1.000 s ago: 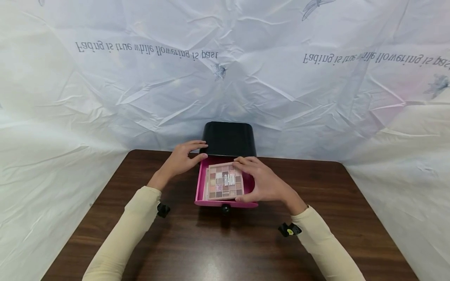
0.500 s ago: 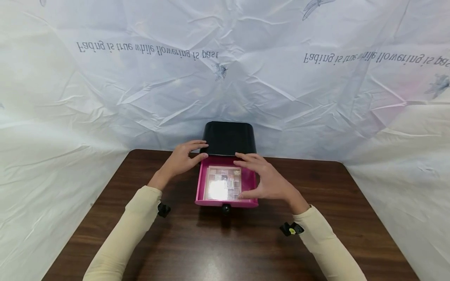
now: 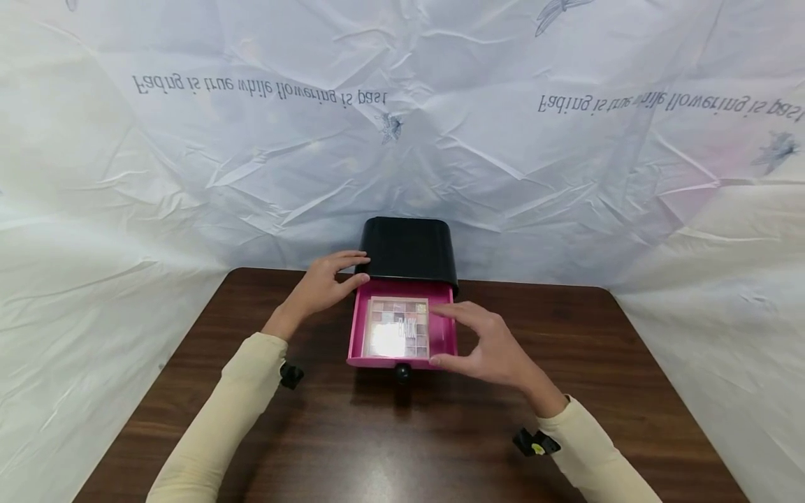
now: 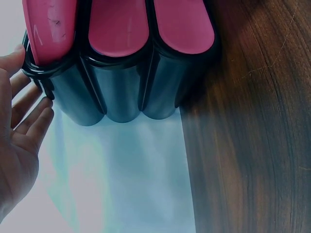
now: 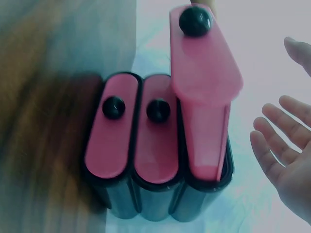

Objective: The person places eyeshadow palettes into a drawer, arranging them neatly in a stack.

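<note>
Left hand (image 3: 321, 286): fingers extended and relaxed, resting against the left top edge of the black drawer cabinet (image 3: 410, 246); nothing gripped. Right hand (image 3: 490, 342): released, fingers spread and lightly curved, hovering at 3 o'clock of the pulled-out pink drawer (image 3: 443, 328), thumb near its front right corner; contact cannot be confirmed.

The eyeshadow palette (image 3: 397, 327) lies flat inside the drawer, toward its left side, long axis running 12 to 6 o'clock. The drawer projects toward 6 o'clock, knob (image 3: 402, 372) at the front. The cabinet stands at the far edge of the brown surface (image 3: 377, 447).
</note>
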`<action>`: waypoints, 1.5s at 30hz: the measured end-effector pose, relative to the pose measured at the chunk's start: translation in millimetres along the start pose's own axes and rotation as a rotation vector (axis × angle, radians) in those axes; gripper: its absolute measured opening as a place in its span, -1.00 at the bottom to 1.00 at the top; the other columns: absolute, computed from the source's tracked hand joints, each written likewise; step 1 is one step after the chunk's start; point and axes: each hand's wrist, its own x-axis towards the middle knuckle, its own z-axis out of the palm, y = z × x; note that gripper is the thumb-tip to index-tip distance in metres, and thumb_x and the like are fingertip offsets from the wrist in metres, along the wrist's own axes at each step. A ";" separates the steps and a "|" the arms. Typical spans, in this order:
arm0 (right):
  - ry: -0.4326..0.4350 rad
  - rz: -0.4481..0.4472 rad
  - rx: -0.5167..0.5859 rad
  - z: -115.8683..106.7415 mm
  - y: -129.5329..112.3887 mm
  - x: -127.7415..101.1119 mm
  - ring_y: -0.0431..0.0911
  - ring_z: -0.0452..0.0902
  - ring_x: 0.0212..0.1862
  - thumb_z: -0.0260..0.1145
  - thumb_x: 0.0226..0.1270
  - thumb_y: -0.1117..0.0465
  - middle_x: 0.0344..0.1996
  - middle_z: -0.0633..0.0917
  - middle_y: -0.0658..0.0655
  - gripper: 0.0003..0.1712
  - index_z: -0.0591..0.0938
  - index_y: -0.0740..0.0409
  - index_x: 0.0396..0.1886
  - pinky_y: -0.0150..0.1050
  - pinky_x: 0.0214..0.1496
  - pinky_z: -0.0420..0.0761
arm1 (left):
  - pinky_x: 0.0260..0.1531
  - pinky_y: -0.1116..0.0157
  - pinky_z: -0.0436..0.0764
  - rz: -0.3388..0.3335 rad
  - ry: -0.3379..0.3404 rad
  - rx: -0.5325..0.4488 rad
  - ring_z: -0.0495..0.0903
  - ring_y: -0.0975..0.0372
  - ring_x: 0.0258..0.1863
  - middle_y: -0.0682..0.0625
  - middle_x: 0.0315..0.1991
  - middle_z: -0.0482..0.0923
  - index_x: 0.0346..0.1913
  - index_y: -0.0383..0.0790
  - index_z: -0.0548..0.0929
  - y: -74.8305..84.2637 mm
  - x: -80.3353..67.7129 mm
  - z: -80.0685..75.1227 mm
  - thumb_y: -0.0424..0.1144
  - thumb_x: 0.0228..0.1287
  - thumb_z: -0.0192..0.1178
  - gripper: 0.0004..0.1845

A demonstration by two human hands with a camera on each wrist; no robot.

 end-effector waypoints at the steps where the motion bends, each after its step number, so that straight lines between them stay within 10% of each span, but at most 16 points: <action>1: 0.007 -0.002 0.008 1.9 -1.7 -2.6 -0.04 0.60 0.10 0.67 0.03 -0.08 0.17 0.67 0.00 -0.16 0.61 0.06 0.32 -0.01 0.10 0.68 | 0.32 -0.07 0.47 0.000 0.000 -0.001 0.53 0.00 0.32 -0.10 0.35 0.54 0.31 -0.14 0.64 -0.1 0.1 -0.1 0.01 0.43 0.29 -0.51; 19: 0.191 -0.195 0.099 55.1 -25.0 -41.4 -0.23 0.66 -0.24 0.61 0.16 0.03 -0.19 0.80 0.00 -0.60 0.77 0.05 -0.04 -0.41 -0.23 0.66 | 0.31 -0.07 0.47 -0.013 -0.005 -0.003 0.53 0.00 0.33 -0.09 0.36 0.52 0.33 -0.12 0.63 0.4 -0.3 -0.7 0.02 0.44 0.29 -0.50; 45: 0.149 0.382 0.244 99.3 -32.9 -47.0 -0.29 0.75 -0.31 0.57 0.22 -0.02 -0.33 0.83 0.03 -0.58 0.81 0.19 -0.09 -0.39 -0.37 0.71 | 0.29 -0.08 0.49 0.005 0.002 0.012 0.55 -0.02 0.30 -0.10 0.33 0.55 0.29 -0.15 0.66 2.6 0.8 -1.0 0.00 0.43 0.30 -0.52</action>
